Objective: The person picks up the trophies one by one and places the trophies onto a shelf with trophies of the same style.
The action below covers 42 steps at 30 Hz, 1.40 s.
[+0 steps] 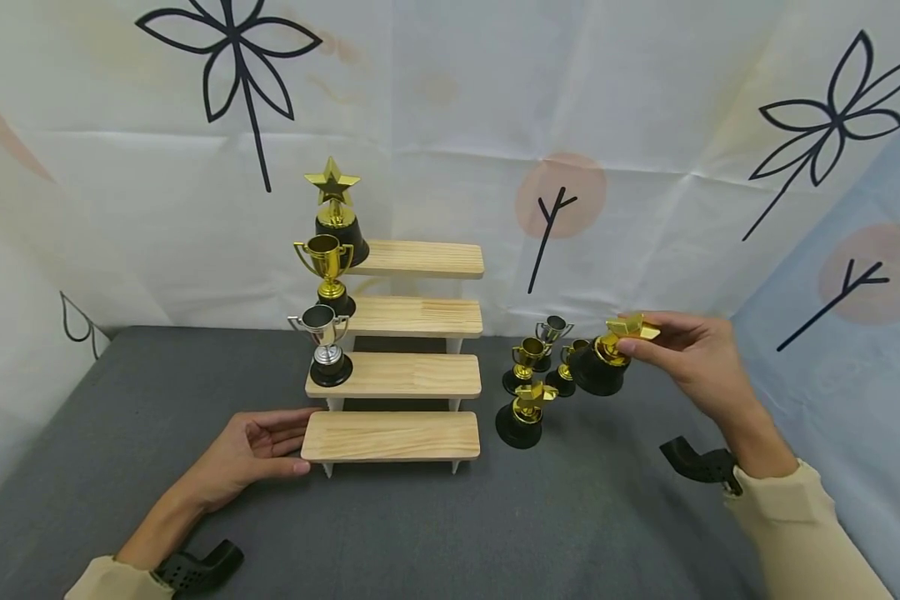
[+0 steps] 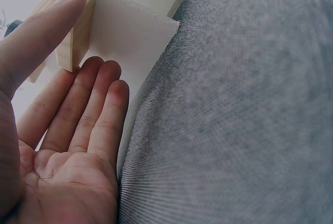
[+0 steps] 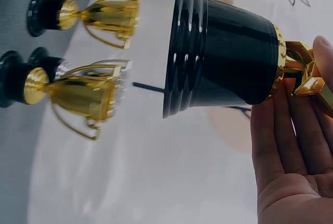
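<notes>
My right hand (image 1: pixel 701 367) pinches a star trophy (image 1: pixel 602 365) by its gold star, its black base hanging above the table. In the right wrist view, the black base (image 3: pixel 229 52) lies across the middle, and fingers reach behind the star. My left hand (image 1: pixel 251 454) lies at the left end of the lowest step of a wooden display stand (image 1: pixel 390 437). Its fingers are nearly straight beside the white leg (image 2: pixel 130 31), with the thumb along the board; contact is hard to judge. On the stand's left side stand a gold star trophy (image 1: pixel 335 218), a gold cup (image 1: pixel 327 262) and a silver cup (image 1: pixel 326 337).
Right of the stand, another star trophy (image 1: pixel 522 417) stands on the grey table (image 1: pixel 555 525), before a gold cup (image 1: pixel 527 358), a silver cup (image 1: pixel 552 332) and a partly hidden gold cup (image 1: pixel 564 375). A patterned white cloth (image 1: pixel 450 100) hangs behind.
</notes>
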Motion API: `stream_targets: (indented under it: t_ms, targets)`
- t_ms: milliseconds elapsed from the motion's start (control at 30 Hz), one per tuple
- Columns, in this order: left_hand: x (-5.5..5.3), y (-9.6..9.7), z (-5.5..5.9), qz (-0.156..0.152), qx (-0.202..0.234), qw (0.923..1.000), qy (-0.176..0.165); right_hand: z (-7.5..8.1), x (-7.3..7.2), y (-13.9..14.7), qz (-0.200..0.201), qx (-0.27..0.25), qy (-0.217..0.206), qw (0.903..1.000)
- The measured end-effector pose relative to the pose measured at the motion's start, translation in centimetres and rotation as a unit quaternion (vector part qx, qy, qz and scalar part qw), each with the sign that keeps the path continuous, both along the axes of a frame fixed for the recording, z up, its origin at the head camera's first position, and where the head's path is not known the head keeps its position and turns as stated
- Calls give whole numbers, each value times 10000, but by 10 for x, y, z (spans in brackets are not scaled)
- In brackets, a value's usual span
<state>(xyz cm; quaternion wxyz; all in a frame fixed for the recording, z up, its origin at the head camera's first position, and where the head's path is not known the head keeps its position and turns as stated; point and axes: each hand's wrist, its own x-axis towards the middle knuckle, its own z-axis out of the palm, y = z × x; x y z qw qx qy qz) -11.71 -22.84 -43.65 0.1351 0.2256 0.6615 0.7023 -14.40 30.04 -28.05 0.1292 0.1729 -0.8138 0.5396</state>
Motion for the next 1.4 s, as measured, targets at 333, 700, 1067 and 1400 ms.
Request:
stream_targets:
  t_ms: [333,700,1067,1400]
  targets:
    - [2,2,4,-12,19,10000,40,32,-8,-23,-117,366,109,9992]
    - [2,2,5,52,-95,9999,63,50,-27,-56,225,573,318,9976]
    - [1,1,4,22,-30,10000,84,66,-47,-83,499,359,334,9976]
    - [1,0,3,18,4,10000,78,78,-64,-109,827,-81,344,9959]
